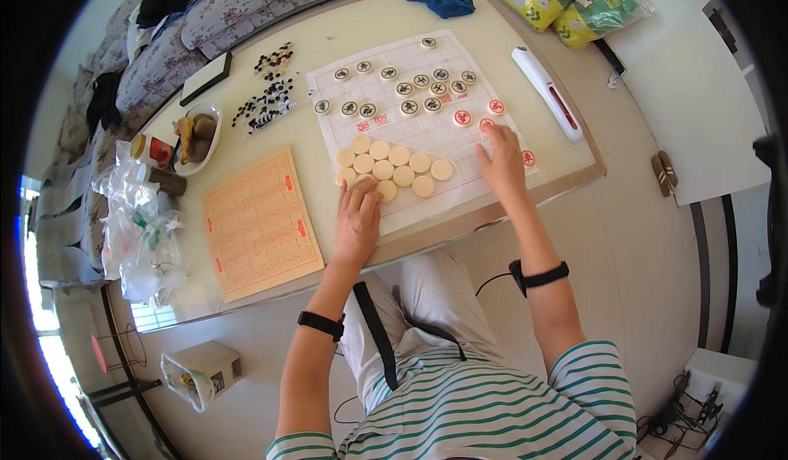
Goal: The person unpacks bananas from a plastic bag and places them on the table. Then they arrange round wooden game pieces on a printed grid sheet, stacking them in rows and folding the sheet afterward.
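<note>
My left hand (359, 214) rests at the lower left of several round cream xiangqi pieces (383, 170), whose upper faces are blank. Its fingertips touch or cover pieces there; whether it grips one is hidden. The fingers of my right hand (502, 152) are on a red-marked xiangqi piece (487, 124), partly covering it. Other red-marked pieces lie around it, one (462, 118) to its left and one (528, 157) below right. Black-marked pieces (409, 108) are spread over the far part of the white paper xiangqi board (431, 207).
Left of the board are an orange printed sheet (261, 223), small black and white beads (268, 106), a white bowl (215, 143) of root vegetables, jars and plastic bags (144, 244). A white handheld device (545, 90) and a blue cloth (440, 0) lie on the table's far and right side.
</note>
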A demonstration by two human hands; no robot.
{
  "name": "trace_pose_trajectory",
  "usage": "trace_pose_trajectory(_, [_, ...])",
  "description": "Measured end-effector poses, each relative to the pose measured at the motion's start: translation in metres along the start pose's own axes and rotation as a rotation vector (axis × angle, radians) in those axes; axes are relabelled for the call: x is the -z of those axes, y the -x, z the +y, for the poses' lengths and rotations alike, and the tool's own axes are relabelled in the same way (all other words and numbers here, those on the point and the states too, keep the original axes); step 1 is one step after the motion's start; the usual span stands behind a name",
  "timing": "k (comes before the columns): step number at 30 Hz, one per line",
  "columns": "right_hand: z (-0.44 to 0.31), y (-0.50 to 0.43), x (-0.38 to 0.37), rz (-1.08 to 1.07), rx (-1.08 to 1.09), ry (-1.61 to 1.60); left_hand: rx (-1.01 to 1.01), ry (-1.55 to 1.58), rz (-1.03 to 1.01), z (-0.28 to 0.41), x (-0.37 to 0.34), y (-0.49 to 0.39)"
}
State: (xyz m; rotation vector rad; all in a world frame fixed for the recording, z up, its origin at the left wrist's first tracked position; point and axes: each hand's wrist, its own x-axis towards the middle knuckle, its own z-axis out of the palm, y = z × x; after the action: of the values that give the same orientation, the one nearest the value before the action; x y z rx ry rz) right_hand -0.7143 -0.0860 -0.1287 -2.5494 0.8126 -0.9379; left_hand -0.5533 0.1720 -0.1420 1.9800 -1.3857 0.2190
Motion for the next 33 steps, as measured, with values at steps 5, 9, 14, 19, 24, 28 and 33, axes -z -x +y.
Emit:
trace_pose_trajectory(5, [0.036, -0.023, -0.023, -0.114, -0.058, 0.075, 0.001, -0.013, 0.016, 0.000, 0.001, 0.000])
trace_pose_trajectory(9, [0.026, -0.029, -0.009, -0.262, -0.113, 0.104, 0.017, 0.017, -0.002, -0.001, 0.001, 0.001])
trace_pose_trajectory(14, [-0.032, -0.005, 0.003, -0.105, -0.059, -0.363, 0.013, 0.035, 0.008, -0.002, 0.001, 0.002])
trace_pose_trajectory(19, [-0.090, 0.026, -0.011, -0.415, -0.032, -0.874, -0.008, 0.014, -0.015, -0.001, 0.003, 0.002])
trace_pose_trajectory(24, [-0.092, 0.029, -0.011, -0.421, 0.260, -0.438, -0.005, 0.004, -0.032, -0.001, 0.004, 0.003])
trace_pose_trajectory(28, [-0.085, 0.033, -0.009, -0.479, 0.218, -0.375, -0.002, 0.021, -0.024, -0.002, 0.003, 0.003])
trace_pose_trajectory(33, [-0.088, 0.036, -0.008, -0.546, 0.018, -0.479, 0.008, 0.051, -0.021, -0.002, 0.004, 0.003])
